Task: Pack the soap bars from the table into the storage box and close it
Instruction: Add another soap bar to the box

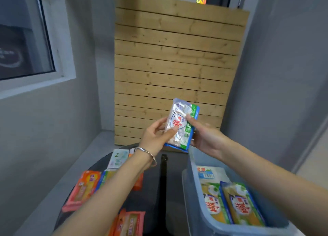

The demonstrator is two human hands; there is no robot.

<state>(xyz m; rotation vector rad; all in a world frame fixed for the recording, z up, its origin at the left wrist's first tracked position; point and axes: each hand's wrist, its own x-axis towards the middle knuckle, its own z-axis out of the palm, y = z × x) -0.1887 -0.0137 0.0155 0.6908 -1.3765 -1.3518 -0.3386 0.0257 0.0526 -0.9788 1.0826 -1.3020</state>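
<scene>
Above the storage box [192, 191]: soap pack [179, 118].
Left hand [154, 136]: pinches its 9 o'clock edge.
Right hand [205, 138]: pinches 3 o'clock edge, fingers hidden behind.
Orange bars [85, 188]: partly under forearm [110, 188].

Two hands, the left hand [154, 138] and the right hand [205, 138], are holding one soap pack [181, 124]. One box [193, 200] at right is showing three packs [237, 203]. At left the table [152, 200] is carrying at least three orange packs [85, 188], one yellow pack [106, 179], one white pack [118, 158].

white soap pack [179, 124]: held upright, mid-air | storage box [192, 186]: blue, open, yellow packs [236, 205] inside
</scene>
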